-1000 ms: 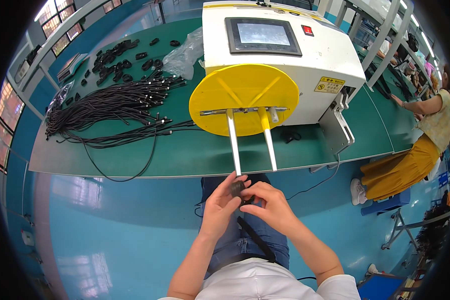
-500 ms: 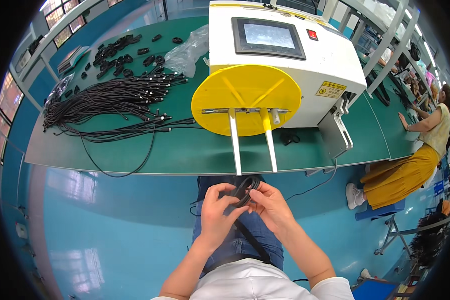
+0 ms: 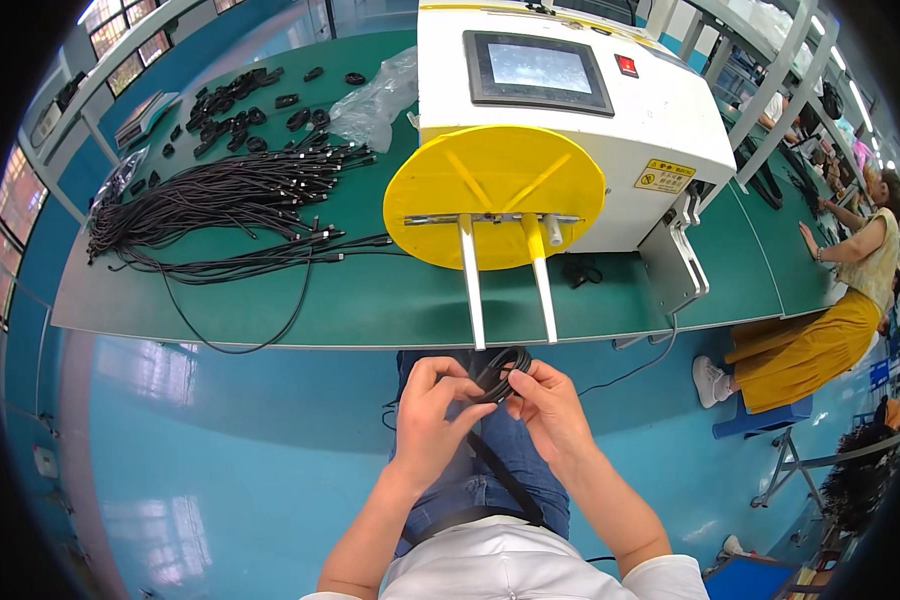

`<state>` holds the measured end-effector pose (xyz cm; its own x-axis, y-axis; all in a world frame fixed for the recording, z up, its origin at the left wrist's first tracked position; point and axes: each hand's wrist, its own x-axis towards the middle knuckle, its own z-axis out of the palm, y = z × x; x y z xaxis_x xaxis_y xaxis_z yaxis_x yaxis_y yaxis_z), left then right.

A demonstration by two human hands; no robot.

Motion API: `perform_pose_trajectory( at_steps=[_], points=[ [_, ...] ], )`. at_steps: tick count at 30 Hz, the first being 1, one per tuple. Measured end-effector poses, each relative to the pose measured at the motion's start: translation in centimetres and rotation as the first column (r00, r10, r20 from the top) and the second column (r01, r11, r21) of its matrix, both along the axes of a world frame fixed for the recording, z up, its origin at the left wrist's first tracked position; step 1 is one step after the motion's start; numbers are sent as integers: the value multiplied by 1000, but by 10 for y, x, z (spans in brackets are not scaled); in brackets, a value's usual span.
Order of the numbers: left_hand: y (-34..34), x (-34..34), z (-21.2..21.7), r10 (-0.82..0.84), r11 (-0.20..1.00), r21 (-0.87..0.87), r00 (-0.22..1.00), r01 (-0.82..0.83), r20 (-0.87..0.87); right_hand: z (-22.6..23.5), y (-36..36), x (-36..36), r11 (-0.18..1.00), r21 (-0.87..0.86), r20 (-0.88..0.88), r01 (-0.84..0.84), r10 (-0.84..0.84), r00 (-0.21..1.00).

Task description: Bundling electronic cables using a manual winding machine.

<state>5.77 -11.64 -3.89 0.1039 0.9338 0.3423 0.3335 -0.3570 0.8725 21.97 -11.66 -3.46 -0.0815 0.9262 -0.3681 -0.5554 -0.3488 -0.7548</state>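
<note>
The coiled black cable (image 3: 500, 372) sits between your two hands, held over your lap just in front of the counter's (image 3: 370, 300) near edge, below the two white prongs (image 3: 505, 290) of the yellow winding disc (image 3: 495, 195). Your left hand (image 3: 432, 412) is closed around the coil's left side with the fingers curled in; your right hand (image 3: 550, 405) pinches its right side between thumb and fingertips. You appear to be tidying or binding the finished coil. The next move likely calls for keeping the loops tight so they don't spring apart. More loose black cables (image 3: 220, 200) lie toward the counter's far left corner.
</note>
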Motion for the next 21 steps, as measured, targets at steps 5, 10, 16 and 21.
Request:
perform_pose_trajectory(
  at_steps=[5, 10, 16, 21],
  points=[
    [5, -4, 2, -108, 994, -28, 994, 107, -25, 14, 1, -1, 998, 12, 47, -57, 56, 997],
    [6, -9, -9, -227, 973, -33, 972, 229, 57, 18, 4, -4, 994, -29, 112, -105, 108, 988],
    [7, -7, -10, -217, 943, -197, 944, 269, 250, 8, 12, 1, 985, 46, 148, -165, 157, 976],
    [3, -2, -5, -170, 941, -227, 929, 252, 329, 13, 14, -9, 987, 79, 223, -141, 120, 967]
  ],
)
